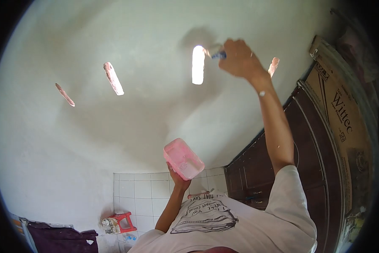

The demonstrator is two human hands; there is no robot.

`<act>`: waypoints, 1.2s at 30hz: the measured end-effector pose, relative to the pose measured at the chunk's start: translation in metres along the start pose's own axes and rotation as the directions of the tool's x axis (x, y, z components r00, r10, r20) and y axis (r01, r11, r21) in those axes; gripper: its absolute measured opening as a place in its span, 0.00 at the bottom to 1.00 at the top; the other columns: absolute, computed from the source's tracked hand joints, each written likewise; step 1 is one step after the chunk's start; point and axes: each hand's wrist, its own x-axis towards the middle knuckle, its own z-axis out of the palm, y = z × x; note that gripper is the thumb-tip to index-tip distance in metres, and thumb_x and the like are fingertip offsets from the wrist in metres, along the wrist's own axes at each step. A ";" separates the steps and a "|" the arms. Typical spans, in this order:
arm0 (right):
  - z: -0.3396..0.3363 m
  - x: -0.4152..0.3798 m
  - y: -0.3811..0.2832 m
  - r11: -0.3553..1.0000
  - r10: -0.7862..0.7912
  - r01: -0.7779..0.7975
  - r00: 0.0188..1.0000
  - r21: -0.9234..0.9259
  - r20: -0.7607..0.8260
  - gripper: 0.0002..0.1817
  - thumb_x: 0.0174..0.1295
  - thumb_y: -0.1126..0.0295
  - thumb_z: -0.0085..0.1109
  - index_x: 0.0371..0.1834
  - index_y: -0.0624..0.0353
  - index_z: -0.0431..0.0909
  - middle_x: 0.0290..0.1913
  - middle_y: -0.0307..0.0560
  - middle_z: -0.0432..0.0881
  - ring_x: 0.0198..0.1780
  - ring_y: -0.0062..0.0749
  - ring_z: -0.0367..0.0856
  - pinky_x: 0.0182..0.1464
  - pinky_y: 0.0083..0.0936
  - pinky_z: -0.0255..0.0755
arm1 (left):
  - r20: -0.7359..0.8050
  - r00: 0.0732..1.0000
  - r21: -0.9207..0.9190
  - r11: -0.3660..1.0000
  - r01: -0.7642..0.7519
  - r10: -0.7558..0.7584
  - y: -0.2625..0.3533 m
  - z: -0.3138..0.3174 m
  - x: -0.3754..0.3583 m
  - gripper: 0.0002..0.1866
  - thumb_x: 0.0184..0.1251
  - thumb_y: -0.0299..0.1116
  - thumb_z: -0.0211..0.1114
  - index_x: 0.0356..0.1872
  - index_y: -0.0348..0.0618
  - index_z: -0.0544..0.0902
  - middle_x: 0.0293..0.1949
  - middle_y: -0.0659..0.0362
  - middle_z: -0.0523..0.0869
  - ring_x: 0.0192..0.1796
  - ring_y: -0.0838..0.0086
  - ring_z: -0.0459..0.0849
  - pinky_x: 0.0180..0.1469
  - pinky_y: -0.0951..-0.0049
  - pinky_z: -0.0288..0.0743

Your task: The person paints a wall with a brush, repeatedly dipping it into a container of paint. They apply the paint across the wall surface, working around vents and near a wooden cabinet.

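Observation:
My right hand is raised high against the pale wall, fingers closed round a small tool with a blue handle, which looks like a paintbrush. Its tip is beside the upper right edge of a bright upright slot in the wall; glare hides whether it touches. Lower down, my left hand grips a pink plastic tub from below and the side. Some whitish stuff, perhaps paint, lies at the tub's near end. White specks dot my right wrist and forearm.
More slots open in the wall: two to the left and one behind my right wrist. A dark wooden cabinet stands at right, with a Wittec cardboard box on it. A red stool is below left, near a dark cloth.

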 end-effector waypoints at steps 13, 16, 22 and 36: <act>0.066 -0.013 -0.026 0.988 -0.014 0.060 0.951 0.139 -0.309 0.11 0.54 0.75 0.58 0.40 0.66 0.81 0.31 0.62 0.82 0.32 0.56 0.84 0.39 0.42 0.82 | -0.014 0.999 -0.027 0.999 0.030 -0.030 -0.002 0.002 0.002 0.36 0.75 0.68 0.42 0.76 0.60 0.61 0.70 0.62 0.71 0.71 0.61 0.70 0.73 0.48 0.65; 0.072 -0.036 -0.033 0.993 -0.020 0.027 0.998 0.114 -0.060 0.16 0.58 0.76 0.54 0.47 0.62 0.85 0.25 0.62 0.82 0.29 0.56 0.83 0.40 0.46 0.81 | -0.039 0.999 -0.012 0.999 0.036 -0.036 -0.003 0.003 0.002 0.36 0.75 0.68 0.42 0.76 0.59 0.61 0.70 0.61 0.70 0.72 0.60 0.70 0.73 0.48 0.65; 0.012 -0.021 -0.053 0.926 -0.031 0.105 0.978 0.363 -0.205 0.18 0.57 0.76 0.55 0.51 0.73 0.79 0.29 0.65 0.83 0.32 0.56 0.84 0.35 0.43 0.80 | -0.010 0.999 0.008 0.999 0.052 -0.052 -0.001 0.006 0.000 0.37 0.75 0.68 0.42 0.76 0.59 0.60 0.71 0.61 0.70 0.72 0.60 0.69 0.73 0.48 0.65; 0.028 0.004 -0.017 0.879 -0.081 0.129 0.989 0.459 -0.124 0.16 0.61 0.65 0.61 0.46 0.64 0.87 0.25 0.54 0.84 0.22 0.39 0.80 0.32 0.33 0.75 | -0.010 1.000 0.026 0.999 0.026 -0.026 0.011 0.008 -0.001 0.37 0.75 0.69 0.42 0.77 0.59 0.60 0.72 0.61 0.69 0.72 0.60 0.69 0.73 0.49 0.66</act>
